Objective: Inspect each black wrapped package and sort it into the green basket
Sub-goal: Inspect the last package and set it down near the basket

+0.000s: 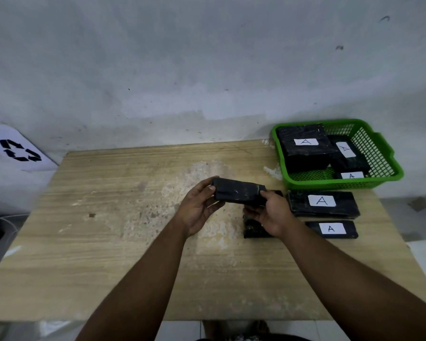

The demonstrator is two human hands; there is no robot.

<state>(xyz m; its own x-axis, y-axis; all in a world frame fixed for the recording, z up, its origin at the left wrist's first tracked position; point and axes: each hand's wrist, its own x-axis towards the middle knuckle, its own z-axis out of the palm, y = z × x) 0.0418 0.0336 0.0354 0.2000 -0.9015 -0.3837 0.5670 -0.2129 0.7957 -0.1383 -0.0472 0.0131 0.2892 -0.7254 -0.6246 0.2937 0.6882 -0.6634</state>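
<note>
Head view: fingers (208,190) of the left hand (198,207) and the right hand (272,212) are clamped on opposite ends of one black wrapped package (237,193), raised above the desk (108,217) with no label showing. Risk, as judged: the slick wrap may slip from so narrow an end-grip during turning, dropping the package onto another package (251,228) partly hidden below. Green basket (379,148), at the desk's far right corner, holds three "A"-labelled packages; two labelled packages (324,204) lie just before it.
</note>
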